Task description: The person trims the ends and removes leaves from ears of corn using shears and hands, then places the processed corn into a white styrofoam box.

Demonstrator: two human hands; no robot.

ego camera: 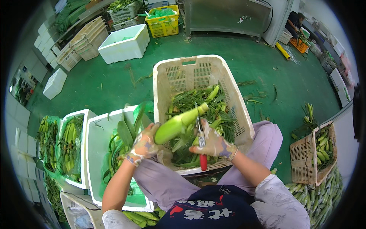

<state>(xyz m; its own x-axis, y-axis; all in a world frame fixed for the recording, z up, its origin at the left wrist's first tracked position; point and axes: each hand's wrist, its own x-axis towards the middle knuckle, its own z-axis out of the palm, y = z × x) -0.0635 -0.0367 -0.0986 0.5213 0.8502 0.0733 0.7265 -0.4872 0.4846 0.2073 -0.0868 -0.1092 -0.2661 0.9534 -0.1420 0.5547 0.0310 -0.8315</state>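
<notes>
An ear of corn in its green husk (174,127) slants over the white plastic crate (187,70) between my knees, its stalk end up to the right. My left hand (145,143), in a patterned work glove, grips its lower left end. In my right hand (213,140), gloved the same way, is a pair of pruning shears (202,143) with a red handle. The shears' blades are up against the stalk near its cut end; whether they have bitten in cannot be told. Below, loose husk leaves and stalk pieces (190,100) fill the bottom of the crate.
Left of me, a foam box (98,160) holds leafy corn in a green bag, with another corn-filled foam box (87,151) beyond. A tilted crate of corn (300,160) and heaped ears (317,197) lie right. A person (294,23) works at the far right.
</notes>
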